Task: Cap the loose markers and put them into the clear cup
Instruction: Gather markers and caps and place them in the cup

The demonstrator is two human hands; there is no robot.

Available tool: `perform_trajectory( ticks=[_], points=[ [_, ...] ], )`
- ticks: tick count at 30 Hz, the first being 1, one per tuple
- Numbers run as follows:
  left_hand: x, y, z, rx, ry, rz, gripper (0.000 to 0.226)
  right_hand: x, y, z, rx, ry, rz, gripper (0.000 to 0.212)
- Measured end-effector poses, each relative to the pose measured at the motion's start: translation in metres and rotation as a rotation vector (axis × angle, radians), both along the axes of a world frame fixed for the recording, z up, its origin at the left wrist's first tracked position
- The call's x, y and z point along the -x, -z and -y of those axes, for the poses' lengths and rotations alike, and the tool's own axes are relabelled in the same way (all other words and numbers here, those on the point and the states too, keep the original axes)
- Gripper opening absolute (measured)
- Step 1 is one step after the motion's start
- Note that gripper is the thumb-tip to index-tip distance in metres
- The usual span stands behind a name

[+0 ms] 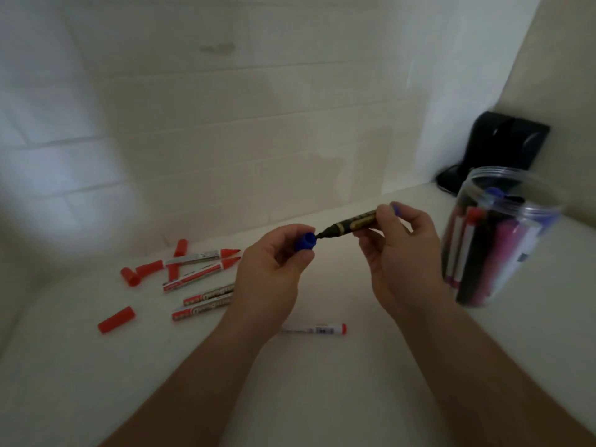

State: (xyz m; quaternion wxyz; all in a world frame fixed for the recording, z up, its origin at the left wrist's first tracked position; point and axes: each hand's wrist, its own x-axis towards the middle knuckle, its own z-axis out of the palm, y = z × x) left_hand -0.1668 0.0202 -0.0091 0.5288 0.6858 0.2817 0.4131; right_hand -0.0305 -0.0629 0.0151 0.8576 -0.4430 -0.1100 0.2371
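From the head view, the printing on the marker barrels is too blurred to read (only red bands with pale lettering on two of them, and a dark barcode-like patch on another). Left of the left hand, four uncapped red markers lie close together on the white table, with loose red caps scattered beside and beyond them. Below the hands, nearer the person, a white marker with a red end lies alone. Right of the right hand stands the clear cup, already holding several markers in red, black, pink and blue; behind it a black object leans in the corner against the tiled wall. The left hand pinches a blue cap between thumb and curled fingers, its open mouth facing right. The right hand grips a black-and-gold marker by its rear end, its dark tip just at the cap's mouth, not seated inside.
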Motion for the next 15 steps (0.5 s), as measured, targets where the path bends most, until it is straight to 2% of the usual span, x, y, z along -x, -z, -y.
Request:
perform_trajectory(
  ticks=[4, 7, 9, 15],
  points=[
    [-0.002, 0.006, 0.000, -0.056, -0.030, -0.059, 0.034, 0.001, 0.004, 0.002, 0.086, 0.052, 0.165, 0.018],
    [-0.003, 0.011, -0.001, -0.143, -0.076, -0.131, 0.030, 0.004, 0.003, 0.005, 0.170, 0.138, 0.462, 0.020],
    [-0.004, 0.012, -0.002, -0.156, -0.096, -0.132, 0.029, 0.008, 0.004, 0.006, 0.182, 0.140, 0.586, 0.025],
    [0.000, 0.007, -0.004, 0.067, -0.006, 0.066, 0.019, 0.006, 0.010, 0.002, 0.172, 0.081, 0.435, 0.020]
  ],
)
